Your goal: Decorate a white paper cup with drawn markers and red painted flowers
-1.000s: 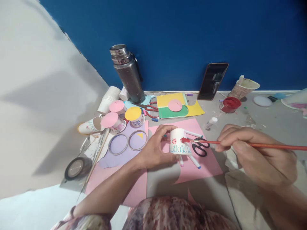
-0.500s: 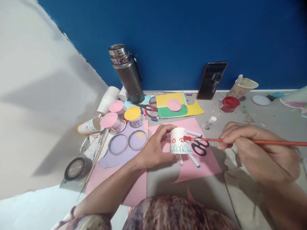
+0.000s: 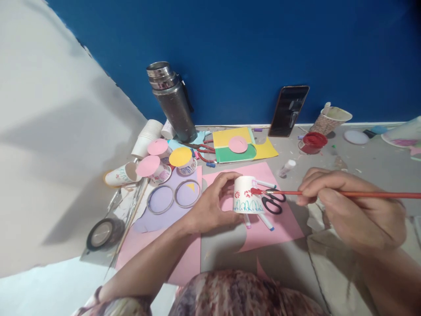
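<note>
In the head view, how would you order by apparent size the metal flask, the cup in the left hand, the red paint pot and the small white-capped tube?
1. Metal flask
2. Cup in the left hand
3. Red paint pot
4. White-capped tube
Appearance only: the cup is nearer the camera.

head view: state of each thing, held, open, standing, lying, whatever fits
White paper cup, held in the left hand, partly painted
Paintbrush, held in the right hand, tip red
Paint jar, open, red inside
Phone, propped against the wall
Flask, upright
Stacked cups, nested
Yellow-topped cup, standing
Scissors, lying down, blades mostly hidden
</note>
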Demonstrator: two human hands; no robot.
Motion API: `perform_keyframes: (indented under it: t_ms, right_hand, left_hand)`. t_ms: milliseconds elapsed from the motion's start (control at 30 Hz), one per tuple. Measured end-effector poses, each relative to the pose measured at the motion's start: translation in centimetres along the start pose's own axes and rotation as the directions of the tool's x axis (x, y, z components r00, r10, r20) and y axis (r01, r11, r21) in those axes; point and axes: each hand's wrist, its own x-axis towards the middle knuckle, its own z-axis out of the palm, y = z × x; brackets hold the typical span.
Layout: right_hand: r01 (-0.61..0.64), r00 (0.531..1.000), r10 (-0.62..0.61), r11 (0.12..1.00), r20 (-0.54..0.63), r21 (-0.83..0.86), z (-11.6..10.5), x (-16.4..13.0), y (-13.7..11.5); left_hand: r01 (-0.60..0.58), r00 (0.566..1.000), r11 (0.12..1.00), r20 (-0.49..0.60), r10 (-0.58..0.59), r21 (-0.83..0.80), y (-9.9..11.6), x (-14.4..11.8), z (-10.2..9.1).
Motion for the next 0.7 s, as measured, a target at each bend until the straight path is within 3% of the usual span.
perform_keyframes:
  t_ms: [200,700]
  right_hand:
    - [0.018,0.996,-0.016,1.0,-0.092,0.022,0.18,-0.32,-0.22]
    - [0.004,1.0,-0.004,1.0,0.023,-0.002,-0.03,-0.04,-0.25]
  left_hand:
    - [0.012,1.0,1.0,0.005,-0.012,-0.013,-0.31,-0.07,-0.28]
    - [-0.034,0.999,0.999,0.009,0.034,0.001,-0.78,0.04,-0.36]
